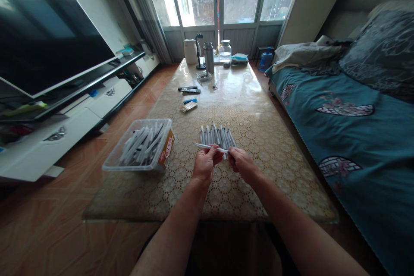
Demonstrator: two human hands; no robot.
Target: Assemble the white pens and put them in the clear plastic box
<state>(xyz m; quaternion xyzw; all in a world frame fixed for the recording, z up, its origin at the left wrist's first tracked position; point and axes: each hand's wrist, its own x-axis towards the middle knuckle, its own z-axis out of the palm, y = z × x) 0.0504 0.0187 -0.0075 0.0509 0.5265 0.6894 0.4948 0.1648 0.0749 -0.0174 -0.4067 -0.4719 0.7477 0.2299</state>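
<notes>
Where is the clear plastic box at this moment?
In the head view, the clear plastic box stands at left on the table, left of the left hand.

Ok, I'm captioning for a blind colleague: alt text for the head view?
A left hand and right hand hold a white pen by a row of pens on a patterned table; a clear box of more pens stands to the left.

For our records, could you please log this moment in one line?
left hand: holds pen; right hand: at pen's end; other pens: on table; plastic box: at left
</notes>
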